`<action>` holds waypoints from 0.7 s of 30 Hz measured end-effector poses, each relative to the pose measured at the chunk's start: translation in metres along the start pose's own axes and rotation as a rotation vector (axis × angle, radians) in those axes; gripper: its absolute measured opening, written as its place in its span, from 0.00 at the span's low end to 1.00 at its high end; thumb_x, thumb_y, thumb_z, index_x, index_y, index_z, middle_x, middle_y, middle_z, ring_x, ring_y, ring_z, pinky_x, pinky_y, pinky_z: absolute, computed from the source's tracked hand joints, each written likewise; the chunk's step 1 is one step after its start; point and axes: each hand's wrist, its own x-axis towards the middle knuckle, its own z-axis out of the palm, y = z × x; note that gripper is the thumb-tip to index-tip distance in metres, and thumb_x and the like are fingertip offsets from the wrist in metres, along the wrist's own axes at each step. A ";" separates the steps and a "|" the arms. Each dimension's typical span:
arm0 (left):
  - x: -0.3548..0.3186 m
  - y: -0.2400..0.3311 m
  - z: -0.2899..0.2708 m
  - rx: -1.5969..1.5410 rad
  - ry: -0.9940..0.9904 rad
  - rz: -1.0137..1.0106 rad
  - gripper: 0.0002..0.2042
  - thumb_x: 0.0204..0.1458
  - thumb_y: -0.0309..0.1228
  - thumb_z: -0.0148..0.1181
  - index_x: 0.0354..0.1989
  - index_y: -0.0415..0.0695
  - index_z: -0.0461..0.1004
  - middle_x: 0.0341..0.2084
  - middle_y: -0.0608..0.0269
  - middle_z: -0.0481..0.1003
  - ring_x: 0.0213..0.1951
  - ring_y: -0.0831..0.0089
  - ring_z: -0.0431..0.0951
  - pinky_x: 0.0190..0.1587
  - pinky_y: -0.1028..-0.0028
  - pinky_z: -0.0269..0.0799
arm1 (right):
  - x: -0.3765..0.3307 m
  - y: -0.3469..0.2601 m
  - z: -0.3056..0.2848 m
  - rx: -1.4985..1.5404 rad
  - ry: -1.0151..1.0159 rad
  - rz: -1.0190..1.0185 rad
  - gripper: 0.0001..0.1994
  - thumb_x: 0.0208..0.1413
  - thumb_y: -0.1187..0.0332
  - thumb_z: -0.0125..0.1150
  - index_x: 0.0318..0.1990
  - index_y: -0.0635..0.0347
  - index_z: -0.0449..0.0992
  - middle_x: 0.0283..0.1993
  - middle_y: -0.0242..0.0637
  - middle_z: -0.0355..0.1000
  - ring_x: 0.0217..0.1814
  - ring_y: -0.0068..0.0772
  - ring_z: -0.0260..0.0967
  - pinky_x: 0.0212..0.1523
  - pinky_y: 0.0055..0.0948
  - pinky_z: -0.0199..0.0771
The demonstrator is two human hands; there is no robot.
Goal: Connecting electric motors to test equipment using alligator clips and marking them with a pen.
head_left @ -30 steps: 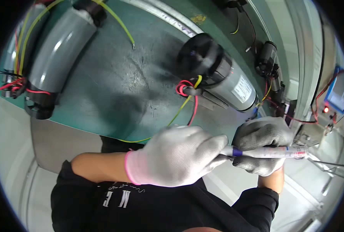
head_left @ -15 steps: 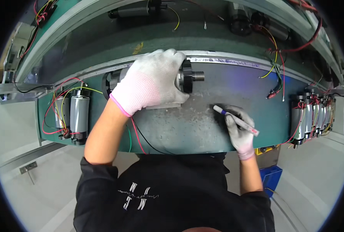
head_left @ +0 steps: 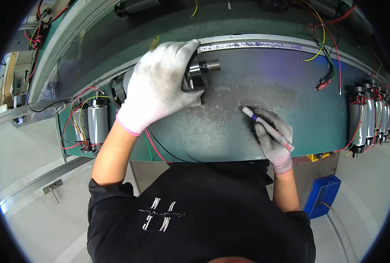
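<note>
My left hand (head_left: 162,79), in a white glove with a pink cuff, is wrapped over a cylindrical motor (head_left: 196,73) with black ends. The motor lies on its side on the green bench top (head_left: 230,136), its threaded metal shaft (head_left: 211,65) pointing right. My glove covers most of the motor body. Red, black and green wires trail from beneath that hand toward the bench's front edge. To the right, my right hand (head_left: 274,136), gloved with grey-stained fingers, grips a white marker pen (head_left: 271,129) with a blue band. The pen's white end points up and left, apart from the motor.
Two silver motors (head_left: 97,125) with coloured wires stand at the bench's left end. Several more motors (head_left: 359,118) line its right end. Behind runs a metal rail (head_left: 256,44); loose wires with a red clip (head_left: 323,83) hang over it. A blue bin (head_left: 322,197) stands below right.
The view has shifted, moving the bench edge and rail upward in the picture. The motor's shaft end now tilts slightly upward under my left hand. My right hand keeps its hold on the marker.
</note>
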 end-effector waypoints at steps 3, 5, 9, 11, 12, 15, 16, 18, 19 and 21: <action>-0.001 -0.008 -0.003 -0.039 0.071 0.105 0.46 0.33 0.37 0.85 0.68 0.43 0.72 0.57 0.48 0.78 0.58 0.47 0.79 0.63 0.55 0.76 | 0.001 -0.003 0.004 -0.012 0.026 -0.038 0.14 0.64 0.75 0.70 0.54 0.71 0.83 0.49 0.50 0.86 0.47 0.42 0.85 0.54 0.34 0.82; -0.002 -0.011 -0.008 -0.142 0.180 0.226 0.47 0.34 0.39 0.85 0.68 0.43 0.72 0.57 0.47 0.78 0.58 0.46 0.80 0.63 0.55 0.77 | 0.000 -0.006 0.005 -0.018 0.038 -0.057 0.14 0.64 0.74 0.70 0.54 0.72 0.82 0.49 0.51 0.85 0.47 0.42 0.85 0.54 0.34 0.82; 0.003 -0.002 -0.021 0.092 -0.169 -0.139 0.43 0.36 0.41 0.84 0.66 0.41 0.75 0.55 0.46 0.79 0.56 0.46 0.81 0.60 0.57 0.79 | -0.005 -0.008 0.003 -0.006 0.074 -0.044 0.15 0.66 0.72 0.70 0.56 0.71 0.82 0.51 0.50 0.85 0.48 0.42 0.85 0.56 0.34 0.82; 0.011 0.001 -0.025 0.090 -0.178 -0.074 0.44 0.36 0.44 0.83 0.66 0.40 0.75 0.53 0.47 0.80 0.55 0.48 0.82 0.59 0.57 0.80 | -0.008 -0.004 0.001 0.023 0.052 0.011 0.17 0.69 0.69 0.68 0.59 0.71 0.81 0.57 0.50 0.84 0.50 0.41 0.84 0.58 0.34 0.81; 0.015 -0.002 -0.026 0.102 -0.238 -0.065 0.44 0.37 0.47 0.82 0.66 0.40 0.74 0.51 0.48 0.80 0.54 0.50 0.82 0.58 0.57 0.81 | -0.010 -0.001 0.000 0.015 0.023 0.058 0.18 0.70 0.68 0.67 0.61 0.71 0.80 0.59 0.49 0.83 0.51 0.40 0.84 0.59 0.34 0.81; 0.015 -0.032 -0.022 -0.045 -0.219 -0.022 0.45 0.38 0.52 0.80 0.66 0.38 0.74 0.48 0.49 0.81 0.53 0.52 0.83 0.57 0.57 0.81 | -0.012 0.012 0.002 -0.042 0.137 -0.071 0.20 0.73 0.67 0.64 0.65 0.71 0.77 0.64 0.47 0.81 0.53 0.37 0.83 0.60 0.32 0.80; 0.007 -0.050 -0.021 -0.183 -0.168 -0.007 0.46 0.39 0.53 0.79 0.65 0.38 0.73 0.49 0.50 0.81 0.52 0.52 0.84 0.58 0.58 0.81 | -0.011 0.016 0.004 -0.071 0.152 -0.100 0.21 0.74 0.66 0.62 0.67 0.71 0.76 0.67 0.46 0.80 0.55 0.35 0.82 0.61 0.32 0.80; -0.021 -0.079 -0.007 -0.268 -0.120 -0.023 0.46 0.40 0.55 0.77 0.65 0.37 0.73 0.49 0.50 0.82 0.52 0.53 0.84 0.59 0.58 0.81 | -0.009 0.018 0.007 0.315 0.183 0.041 0.22 0.76 0.64 0.59 0.69 0.70 0.74 0.68 0.44 0.79 0.53 0.32 0.81 0.59 0.31 0.80; -0.040 -0.086 0.003 -0.646 0.087 -0.109 0.47 0.40 0.57 0.77 0.66 0.38 0.72 0.49 0.49 0.81 0.51 0.53 0.84 0.58 0.57 0.81 | -0.008 0.018 0.007 0.401 0.179 0.055 0.22 0.78 0.63 0.57 0.70 0.70 0.73 0.66 0.43 0.79 0.50 0.30 0.81 0.56 0.30 0.80; -0.073 -0.109 0.009 -1.398 0.576 -0.225 0.48 0.42 0.61 0.77 0.67 0.39 0.71 0.50 0.48 0.80 0.50 0.53 0.83 0.57 0.54 0.81 | -0.009 0.015 0.008 0.067 0.207 -0.096 0.23 0.80 0.61 0.53 0.72 0.69 0.71 0.63 0.42 0.80 0.46 0.26 0.79 0.51 0.28 0.81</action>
